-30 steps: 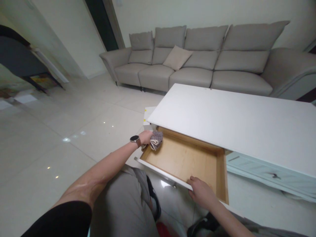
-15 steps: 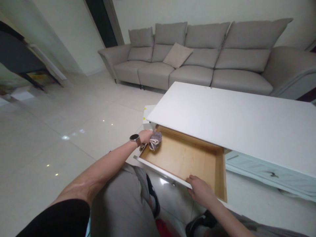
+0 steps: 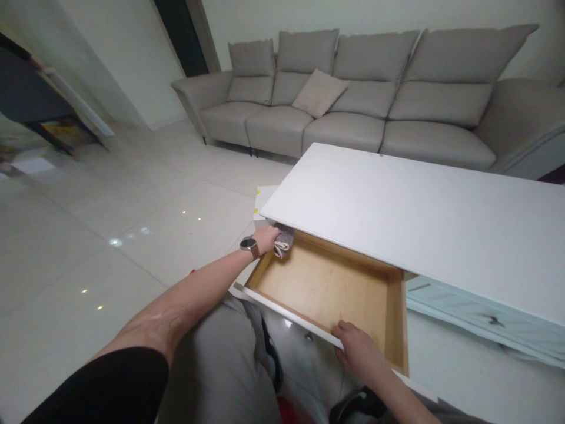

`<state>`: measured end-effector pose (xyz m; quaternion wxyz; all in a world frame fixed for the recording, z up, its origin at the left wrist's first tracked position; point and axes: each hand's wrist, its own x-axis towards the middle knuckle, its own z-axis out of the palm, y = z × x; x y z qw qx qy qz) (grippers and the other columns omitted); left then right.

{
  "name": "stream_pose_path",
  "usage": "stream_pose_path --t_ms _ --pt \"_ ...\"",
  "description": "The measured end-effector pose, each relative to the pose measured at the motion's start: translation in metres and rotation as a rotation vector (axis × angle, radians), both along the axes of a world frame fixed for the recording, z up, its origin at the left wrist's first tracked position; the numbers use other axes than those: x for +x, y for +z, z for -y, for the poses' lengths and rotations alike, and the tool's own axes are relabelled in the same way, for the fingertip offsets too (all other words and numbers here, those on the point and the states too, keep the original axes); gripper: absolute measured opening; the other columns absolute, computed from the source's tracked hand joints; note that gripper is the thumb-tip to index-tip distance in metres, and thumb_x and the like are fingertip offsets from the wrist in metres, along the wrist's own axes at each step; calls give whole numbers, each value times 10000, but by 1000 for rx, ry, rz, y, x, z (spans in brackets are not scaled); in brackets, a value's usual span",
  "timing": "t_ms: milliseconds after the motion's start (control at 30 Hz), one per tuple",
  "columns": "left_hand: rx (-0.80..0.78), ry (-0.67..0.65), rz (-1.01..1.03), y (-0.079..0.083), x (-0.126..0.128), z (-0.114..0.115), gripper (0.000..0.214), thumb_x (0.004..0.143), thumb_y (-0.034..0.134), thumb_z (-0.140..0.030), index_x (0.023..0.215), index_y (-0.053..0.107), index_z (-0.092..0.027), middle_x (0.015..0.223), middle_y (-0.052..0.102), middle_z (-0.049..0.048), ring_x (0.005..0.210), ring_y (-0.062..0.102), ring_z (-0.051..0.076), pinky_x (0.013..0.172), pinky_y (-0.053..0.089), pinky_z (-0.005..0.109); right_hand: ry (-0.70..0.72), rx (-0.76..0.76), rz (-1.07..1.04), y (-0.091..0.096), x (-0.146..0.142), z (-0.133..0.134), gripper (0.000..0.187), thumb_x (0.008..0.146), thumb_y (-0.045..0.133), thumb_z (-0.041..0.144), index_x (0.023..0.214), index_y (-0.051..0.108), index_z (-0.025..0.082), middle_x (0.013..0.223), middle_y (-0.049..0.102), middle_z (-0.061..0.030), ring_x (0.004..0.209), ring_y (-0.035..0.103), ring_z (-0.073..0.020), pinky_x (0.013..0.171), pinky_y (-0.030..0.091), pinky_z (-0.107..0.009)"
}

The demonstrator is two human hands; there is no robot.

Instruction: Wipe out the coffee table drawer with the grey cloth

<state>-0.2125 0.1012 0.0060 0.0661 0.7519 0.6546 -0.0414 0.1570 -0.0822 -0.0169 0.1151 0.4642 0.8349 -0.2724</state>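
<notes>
Your left hand (image 3: pixel 266 239), with a watch (image 3: pixel 249 245) on its wrist, holds a bunched, brownish cloth (image 3: pixel 283 242) at the left side of the pulled-out wooden drawer (image 3: pixel 331 282), close to the tabletop's edge, while your right hand (image 3: pixel 359 352) grips the drawer's white front. The drawer juts from a white table (image 3: pixel 397 206), with a white box (image 3: pixel 263 199) showing by its left corner. Beyond the table you face a grey sofa (image 3: pixel 280 131) bearing a lighter cushion (image 3: pixel 320 93).
</notes>
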Motion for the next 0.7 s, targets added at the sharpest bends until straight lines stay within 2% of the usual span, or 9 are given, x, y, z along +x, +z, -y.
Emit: stream_pose_path --t_ms 233,467,700 --pt "8 23 20 0 -1 -13 325 918 510 -241 1180 700 -256 1119 737 113 1008 687 247 832 509 326 -4 -1 -19 -2 0 0 261 807 532 126 1005 681 208 1128 663 -97 1092 611 -252 941 444 -337" --pt "5 2 29 2 -5 -13 326 906 555 -278 1191 714 -288 1136 742 96 1055 684 238 877 504 310 3 1 -21 0 2 0 274 823 539 142 1050 683 199 1228 647 -125 1164 588 -254 995 419 -337" --pt "-43 -51 -11 7 -10 -8 260 855 598 -273 1053 758 -219 1025 761 137 987 710 265 850 517 326 17 11 -6 -1 1 -1 239 830 523 141 1013 667 196 1118 656 -100 1090 606 -248 929 436 -334"
